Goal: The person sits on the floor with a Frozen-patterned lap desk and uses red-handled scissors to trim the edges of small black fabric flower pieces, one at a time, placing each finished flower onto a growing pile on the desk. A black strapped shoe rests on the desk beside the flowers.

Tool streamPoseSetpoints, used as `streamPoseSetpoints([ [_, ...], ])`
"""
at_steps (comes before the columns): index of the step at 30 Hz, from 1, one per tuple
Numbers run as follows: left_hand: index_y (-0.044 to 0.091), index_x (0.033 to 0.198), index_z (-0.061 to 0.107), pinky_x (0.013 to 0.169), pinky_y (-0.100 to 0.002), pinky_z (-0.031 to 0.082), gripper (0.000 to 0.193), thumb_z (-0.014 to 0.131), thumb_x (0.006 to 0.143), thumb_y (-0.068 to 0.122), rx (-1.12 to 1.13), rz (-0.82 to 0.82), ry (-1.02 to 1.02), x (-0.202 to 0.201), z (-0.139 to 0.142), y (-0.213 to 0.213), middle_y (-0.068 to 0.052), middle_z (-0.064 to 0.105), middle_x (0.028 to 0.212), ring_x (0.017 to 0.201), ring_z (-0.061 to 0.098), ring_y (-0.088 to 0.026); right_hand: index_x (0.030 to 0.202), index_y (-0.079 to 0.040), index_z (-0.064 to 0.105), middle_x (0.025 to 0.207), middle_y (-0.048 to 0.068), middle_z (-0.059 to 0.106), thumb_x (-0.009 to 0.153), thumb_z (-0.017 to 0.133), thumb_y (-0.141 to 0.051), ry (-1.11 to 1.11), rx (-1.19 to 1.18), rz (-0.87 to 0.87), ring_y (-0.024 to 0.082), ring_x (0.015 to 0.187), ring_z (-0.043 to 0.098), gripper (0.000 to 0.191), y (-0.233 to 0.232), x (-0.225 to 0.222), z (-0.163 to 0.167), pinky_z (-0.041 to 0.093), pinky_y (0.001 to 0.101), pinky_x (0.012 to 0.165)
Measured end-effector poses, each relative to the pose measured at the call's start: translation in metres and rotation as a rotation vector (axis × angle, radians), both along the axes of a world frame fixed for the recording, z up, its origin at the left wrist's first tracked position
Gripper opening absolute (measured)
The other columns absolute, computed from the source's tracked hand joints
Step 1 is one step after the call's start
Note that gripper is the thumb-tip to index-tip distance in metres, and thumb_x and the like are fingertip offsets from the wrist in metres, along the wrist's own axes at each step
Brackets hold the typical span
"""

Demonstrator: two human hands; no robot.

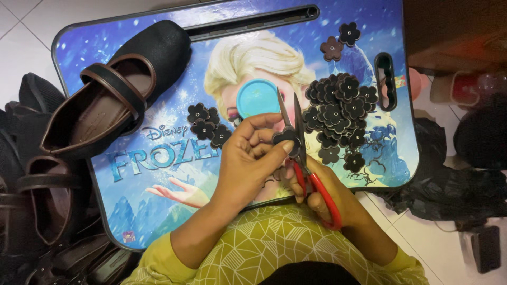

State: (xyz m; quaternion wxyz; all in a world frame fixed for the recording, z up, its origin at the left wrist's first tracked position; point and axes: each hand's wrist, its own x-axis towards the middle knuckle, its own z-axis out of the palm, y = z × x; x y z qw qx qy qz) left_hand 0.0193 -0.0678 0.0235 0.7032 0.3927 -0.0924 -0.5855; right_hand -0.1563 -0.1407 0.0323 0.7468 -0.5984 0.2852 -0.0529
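Where scissors [298, 137] gape, flower piece [285, 138], left grip [248, 158]

Black shoe [113, 89] on lap tray [132, 211]; blue lid [256, 97].

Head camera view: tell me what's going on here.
A person sits at a small blue lap table. The left hand pinches a black flower-shaped piece, and the right hand works red-handled scissors with the blades open around it. A pile of flower pieces lies right of the hands, a black shoe rests on the table's left, and more shoes sit beside it.
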Motion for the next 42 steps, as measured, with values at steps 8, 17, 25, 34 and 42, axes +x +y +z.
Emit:
streamPoseSetpoints([
  [8, -0.004, 0.132, 0.057, 0.065, -0.024, 0.057, 0.041, 0.070, 0.094, -0.005, 0.007, 0.000, -0.111, -0.002, -0.004, 0.000, -0.010, 0.071, 0.098, 0.077, 0.067, -0.009, 0.114, -0.003, 0.053, 0.076, -0.001, 0.045, 0.064, 0.056, -0.099, 0.042, -0.041, -0.023, 0.009, 0.067, 0.042, 0.108, 0.002, 0.000, -0.005, 0.038, 0.0249, 0.058],
  [17, -0.003, 0.123, 0.059, 0.054, -0.023, 0.052, 0.031, 0.070, 0.094, -0.001, 0.018, -0.023, -0.076, -0.002, -0.002, 0.000, -0.008, 0.071, 0.093, 0.068, 0.068, -0.010, 0.112, -0.003, 0.052, 0.075, -0.001, 0.044, 0.064, 0.058, -0.098, 0.020, -0.016, -0.057, 0.009, 0.066, 0.041, 0.107, 0.004, 0.003, -0.007, 0.037, 0.0255, 0.057],
  [25, -0.002, 0.123, 0.063, 0.070, -0.019, 0.054, 0.030, 0.073, 0.094, -0.002, 0.014, 0.010, -0.188, -0.003, -0.007, -0.001, -0.006, 0.072, 0.101, 0.083, 0.066, -0.005, 0.109, -0.004, 0.052, 0.066, -0.004, 0.039, 0.067, 0.061, -0.095, 0.047, -0.031, -0.024, 0.007, 0.056, 0.035, 0.100, 0.000, -0.001, -0.006, 0.030, 0.0244, 0.049],
  [34, -0.001, 0.123, 0.067, 0.065, -0.018, 0.050, 0.029, 0.073, 0.094, -0.001, 0.058, -0.018, -0.264, 0.004, -0.006, 0.001, -0.002, 0.072, 0.096, 0.079, 0.062, -0.002, 0.103, -0.006, 0.051, 0.064, -0.006, 0.041, 0.072, 0.055, -0.096, 0.066, -0.164, 0.023, 0.005, 0.056, 0.035, 0.095, -0.005, -0.005, -0.006, 0.027, 0.0240, 0.049],
  [42, 0.000, 0.122, 0.068, 0.068, -0.019, 0.052, 0.030, 0.074, 0.092, 0.000, 0.068, -0.018, -0.305, 0.008, -0.005, 0.003, 0.000, 0.073, 0.097, 0.080, 0.063, -0.002, 0.096, -0.006, 0.052, 0.061, -0.005, 0.042, 0.061, 0.052, -0.101, 0.163, -0.141, 0.017, 0.006, 0.051, 0.038, 0.101, -0.006, -0.005, -0.006, 0.027, 0.0259, 0.045],
])
